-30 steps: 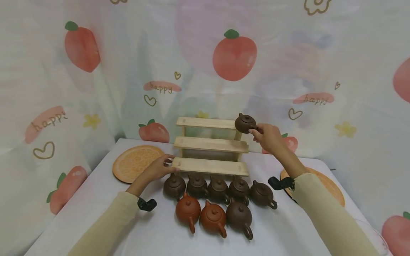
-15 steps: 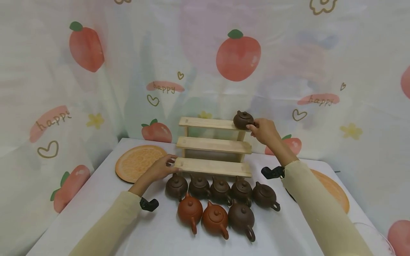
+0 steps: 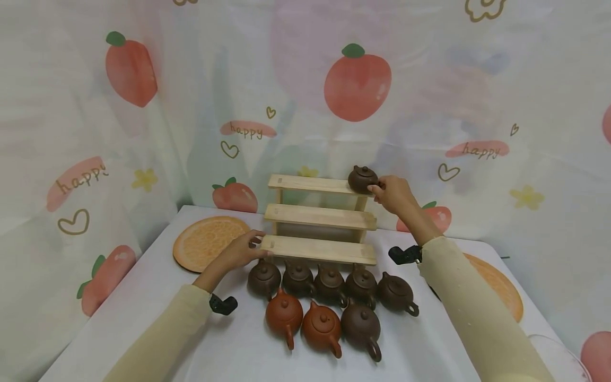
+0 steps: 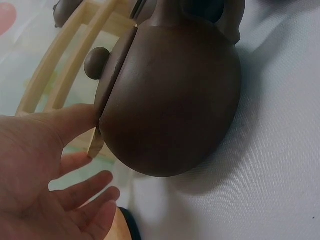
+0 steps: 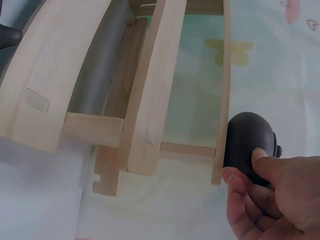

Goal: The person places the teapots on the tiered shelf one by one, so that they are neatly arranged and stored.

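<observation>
A three-tier wooden rack (image 3: 320, 216) stands at the back of the table. On the right end of its top shelf sits a dark brown teapot (image 3: 363, 180), upright, its handle pinched by my right hand (image 3: 396, 197). The right wrist view shows that teapot (image 5: 248, 142) against the top board, thumb and fingers of the hand (image 5: 295, 192) on it. My left hand (image 3: 238, 251) holds the left end of the bottom shelf (image 3: 317, 250) between thumb and fingers. In the left wrist view a brown teapot (image 4: 175, 95) stands right beside the hand (image 4: 45, 165).
In front of the rack stand several dark brown teapots (image 3: 330, 284), with an orange-red teapot (image 3: 284, 314) and another (image 3: 322, 326) nearer. Round orange-patterned mats lie at left (image 3: 210, 243) and right (image 3: 498, 286), the latter partly behind the right sleeve. A patterned cloth hangs behind.
My right hand has moved slightly left with the brown teapot, which went from beside the top shelf's right end onto it. My left hand has kept its hold on the bottom shelf.
</observation>
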Demonstrator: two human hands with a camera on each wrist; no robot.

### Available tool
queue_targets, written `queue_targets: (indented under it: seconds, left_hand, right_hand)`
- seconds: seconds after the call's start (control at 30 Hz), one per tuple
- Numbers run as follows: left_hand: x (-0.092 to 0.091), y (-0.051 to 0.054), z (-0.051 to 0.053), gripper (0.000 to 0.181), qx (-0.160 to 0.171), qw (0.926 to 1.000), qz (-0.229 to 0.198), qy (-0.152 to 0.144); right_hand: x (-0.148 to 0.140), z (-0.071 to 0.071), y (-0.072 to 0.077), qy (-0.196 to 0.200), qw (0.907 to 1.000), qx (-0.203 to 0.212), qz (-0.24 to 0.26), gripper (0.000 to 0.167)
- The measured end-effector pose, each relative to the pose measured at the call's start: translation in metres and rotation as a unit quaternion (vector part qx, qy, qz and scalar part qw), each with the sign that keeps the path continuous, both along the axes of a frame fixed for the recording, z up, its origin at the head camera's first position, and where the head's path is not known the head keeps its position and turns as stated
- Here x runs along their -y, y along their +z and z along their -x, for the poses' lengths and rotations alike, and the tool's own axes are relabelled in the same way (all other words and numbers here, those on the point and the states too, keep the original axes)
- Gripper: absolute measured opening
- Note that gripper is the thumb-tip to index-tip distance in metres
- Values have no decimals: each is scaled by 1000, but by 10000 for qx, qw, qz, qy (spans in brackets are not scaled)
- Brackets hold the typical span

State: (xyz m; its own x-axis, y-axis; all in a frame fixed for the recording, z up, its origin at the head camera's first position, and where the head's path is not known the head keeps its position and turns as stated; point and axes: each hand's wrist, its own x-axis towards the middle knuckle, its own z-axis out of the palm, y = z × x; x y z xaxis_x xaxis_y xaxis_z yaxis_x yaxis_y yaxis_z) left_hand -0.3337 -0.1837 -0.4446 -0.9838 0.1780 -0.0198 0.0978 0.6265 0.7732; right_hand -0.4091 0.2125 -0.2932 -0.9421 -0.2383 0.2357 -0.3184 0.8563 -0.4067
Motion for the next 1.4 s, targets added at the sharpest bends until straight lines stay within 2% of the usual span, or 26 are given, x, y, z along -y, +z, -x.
queue_targets:
  seconds: [0.37, 0.63, 0.8, 1.03, 1.17, 1.3, 1.4]
  left_hand:
    - [-2, 2, 0, 71, 10, 10000, 4, -17]
    - [0, 2, 0, 72, 8, 10000, 45, -64]
    - [1, 1, -2, 71, 13, 10000, 62, -43]
    - [0, 2, -4, 71, 18, 10000, 29, -64]
    - [-2, 2, -4, 71, 21, 10000, 10, -94]
    - [-2, 2, -4, 72, 37, 9999, 48, -101]
    - [-1, 2, -3, 72, 43, 9999, 71, -80]
  right_hand:
    - [-4, -2, 0, -73, 9999, 79, 37, 33]
    - [-20, -17, -8, -132, 9993, 342, -45, 39]
    - [-36, -37, -21, 51, 9988, 443, -185, 39]
    - [-57, -75, -52, 502, 9966, 605, -249, 31]
    - [-69, -104, -62, 374, 9916, 1114, -541, 39]
    - [-78, -132, -70, 111, 9805, 1755, -880, 50]
    - [-81, -149, -80, 31, 9751, 2013, -933, 51]
